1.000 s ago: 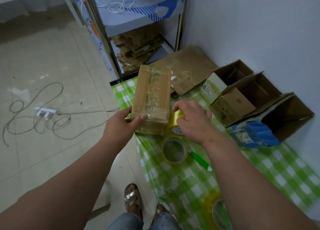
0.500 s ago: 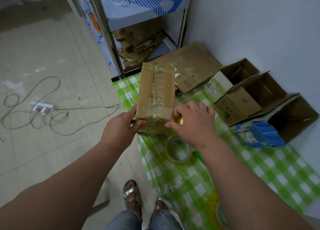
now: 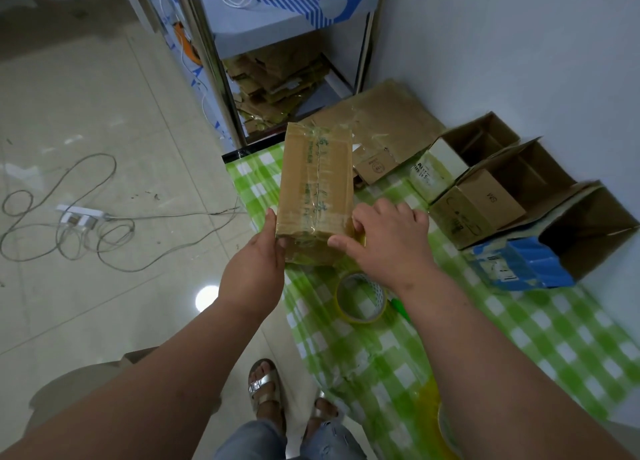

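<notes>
**Fig.** Sealing a carton, head view.

**Change:** Vs. 1 s earlier, the right hand (image 3: 388,241) had slid from the near-right corner in over the carton's near end. The yellow tape roll (image 3: 362,240), then in plain sight, showed only as a sliver under the fingers. The thumb lay pressed on the near top edge. The left hand (image 3: 258,262) had taken its thumb off the top face and set it at the near-left corner.

**Judged meaning:** A strip was prob. being run across the near end & smoothed down, i.e. the sealing was well along. Whether the tape was cut yet couldn't be told.

**Position:** The taped carton (image 3: 317,186) lay over the edge of the green checked tablecloth (image 3: 519,328), long axis pointing away from the person, near end betw. both hands. Whether it rested on the cloth or was lifted clear couldn't be told.
- The left hand gripped the near-left corner, thumb up the side, fingers curled beneath.
- The right hand was curled round the roll, touching the near-right corner.

**Misc.:** A spare roll (image 3: 360,298) lay flat on the cloth just nearer than the carton. Open boxes (image 3: 485,203) stood apart, at right by the wall.
</notes>
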`<control>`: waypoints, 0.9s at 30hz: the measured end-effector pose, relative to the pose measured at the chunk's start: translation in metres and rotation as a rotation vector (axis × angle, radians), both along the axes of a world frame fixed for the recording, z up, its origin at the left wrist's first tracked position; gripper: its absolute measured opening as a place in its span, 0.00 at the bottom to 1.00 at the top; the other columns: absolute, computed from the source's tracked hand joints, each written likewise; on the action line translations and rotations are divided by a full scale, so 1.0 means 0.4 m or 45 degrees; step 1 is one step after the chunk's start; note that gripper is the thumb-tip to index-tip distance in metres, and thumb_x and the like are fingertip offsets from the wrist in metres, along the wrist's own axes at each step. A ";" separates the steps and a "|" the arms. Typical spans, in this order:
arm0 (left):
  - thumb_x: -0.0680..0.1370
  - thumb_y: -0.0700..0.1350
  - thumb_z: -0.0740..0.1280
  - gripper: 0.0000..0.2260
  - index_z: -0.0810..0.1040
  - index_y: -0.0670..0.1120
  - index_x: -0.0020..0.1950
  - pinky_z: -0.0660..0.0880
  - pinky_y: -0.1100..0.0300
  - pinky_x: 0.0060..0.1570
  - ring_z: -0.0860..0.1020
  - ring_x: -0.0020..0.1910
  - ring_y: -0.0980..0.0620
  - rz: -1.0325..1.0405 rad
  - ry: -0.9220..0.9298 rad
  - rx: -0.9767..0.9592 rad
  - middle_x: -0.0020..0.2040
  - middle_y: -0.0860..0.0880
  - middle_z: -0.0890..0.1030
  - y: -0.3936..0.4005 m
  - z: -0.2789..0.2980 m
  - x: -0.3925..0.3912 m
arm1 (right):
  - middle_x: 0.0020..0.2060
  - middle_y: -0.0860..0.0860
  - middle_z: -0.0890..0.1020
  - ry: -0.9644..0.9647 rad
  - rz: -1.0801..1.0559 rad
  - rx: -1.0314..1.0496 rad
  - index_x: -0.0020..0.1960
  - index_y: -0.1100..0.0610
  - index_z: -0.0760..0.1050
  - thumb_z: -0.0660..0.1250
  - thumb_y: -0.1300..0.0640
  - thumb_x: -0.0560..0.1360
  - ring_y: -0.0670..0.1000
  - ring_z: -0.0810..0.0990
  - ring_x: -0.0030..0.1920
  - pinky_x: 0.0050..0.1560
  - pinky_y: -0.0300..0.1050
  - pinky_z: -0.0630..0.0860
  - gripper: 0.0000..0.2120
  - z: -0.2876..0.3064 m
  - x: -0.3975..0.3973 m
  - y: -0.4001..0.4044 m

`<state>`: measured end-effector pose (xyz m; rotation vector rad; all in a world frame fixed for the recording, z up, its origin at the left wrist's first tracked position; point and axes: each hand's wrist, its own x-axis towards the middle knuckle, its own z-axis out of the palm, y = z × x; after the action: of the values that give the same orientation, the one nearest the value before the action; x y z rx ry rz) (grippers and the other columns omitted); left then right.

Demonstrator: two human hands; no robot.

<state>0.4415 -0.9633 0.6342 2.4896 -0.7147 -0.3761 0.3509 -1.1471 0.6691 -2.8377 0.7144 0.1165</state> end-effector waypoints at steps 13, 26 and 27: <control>0.83 0.52 0.56 0.33 0.40 0.45 0.80 0.72 0.53 0.45 0.79 0.57 0.42 0.091 0.095 0.052 0.67 0.41 0.75 -0.021 0.005 -0.027 | 0.49 0.46 0.68 0.072 0.093 0.396 0.47 0.43 0.68 0.67 0.48 0.75 0.51 0.64 0.55 0.58 0.51 0.59 0.08 0.037 0.002 -0.046; 0.78 0.67 0.55 0.41 0.44 0.46 0.81 0.73 0.45 0.63 0.74 0.68 0.44 0.094 0.300 0.023 0.74 0.43 0.70 -0.041 0.025 -0.011 | 0.45 0.43 0.69 -0.168 0.018 0.152 0.42 0.42 0.65 0.67 0.36 0.71 0.50 0.66 0.50 0.49 0.49 0.59 0.14 -0.011 -0.004 -0.018; 0.76 0.70 0.55 0.41 0.48 0.46 0.81 0.74 0.46 0.62 0.74 0.68 0.45 0.097 0.333 0.006 0.73 0.45 0.71 -0.041 0.026 -0.006 | 0.45 0.43 0.69 -0.174 0.013 0.135 0.42 0.42 0.65 0.67 0.36 0.71 0.50 0.66 0.50 0.49 0.49 0.60 0.14 -0.012 -0.005 -0.015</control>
<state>0.4392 -0.9799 0.6445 2.4034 -0.5118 -0.6608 0.3489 -1.1531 0.6643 -2.7178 0.6448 -0.0364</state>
